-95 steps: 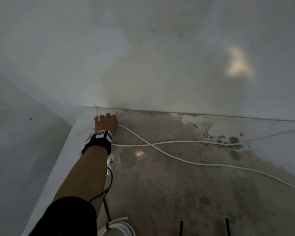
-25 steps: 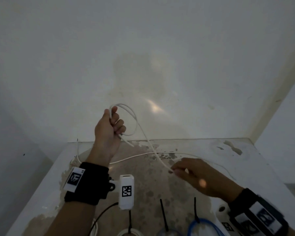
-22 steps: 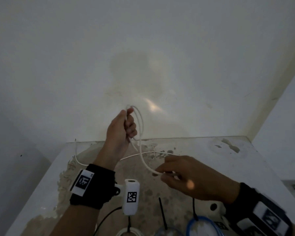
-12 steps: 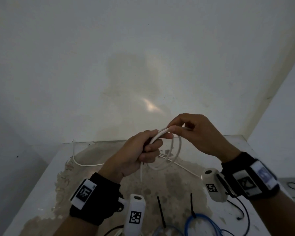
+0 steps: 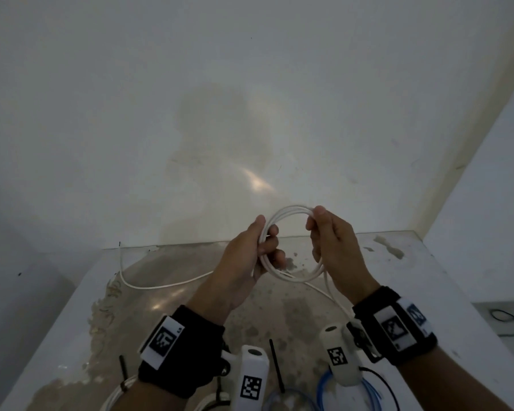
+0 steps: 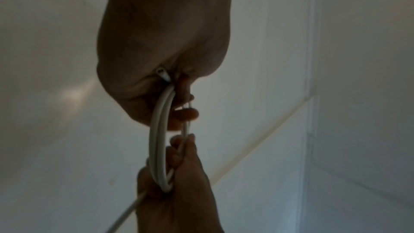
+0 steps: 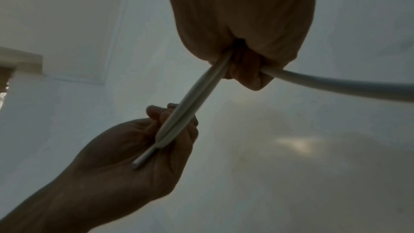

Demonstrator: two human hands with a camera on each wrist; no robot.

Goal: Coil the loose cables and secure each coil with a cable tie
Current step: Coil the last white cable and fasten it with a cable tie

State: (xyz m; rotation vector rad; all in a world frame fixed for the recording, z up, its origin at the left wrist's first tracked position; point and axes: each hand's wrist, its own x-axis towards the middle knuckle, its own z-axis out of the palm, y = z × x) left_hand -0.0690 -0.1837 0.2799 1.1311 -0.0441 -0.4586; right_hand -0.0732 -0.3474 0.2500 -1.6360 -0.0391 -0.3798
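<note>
Above the bench's middle, both hands raised, holding a white cable (image 5: 291,213) in a round coil of two or three turns. Left hand (image 5: 244,262) gripping the coil's left side, fingers curled round the bunched strands; cut cable end (image 7: 140,161) poking out below the palm in the right wrist view. Right hand (image 5: 333,247) pinching the coil's right side between thumb and fingertips, closed on it.

Compared with half a second back: then only a single loop forming, right hand reaching over the top; now turns stacked and the right hand sitting on the far side of the ring. A second back, cable mostly lying slack across the bench. Coiling therefore going well, though not finishing yet: loose tail (image 5: 161,286) trailing off toward the bench's rear left corner, another run dropping from the right hand toward the near edge. More turns probably needing to be gathered before tying.

Cable looking smooth, round, fairly stiff, holding an even curve without kinking. Bench (image 5: 428,292) white at the edges, worn and blotchy brown in the centre, slightly glossy. Black ties (image 5: 276,366) lying straight and thin near the front edge, beside a blue coil (image 5: 368,390), half hidden by the wrist cameras.
</note>
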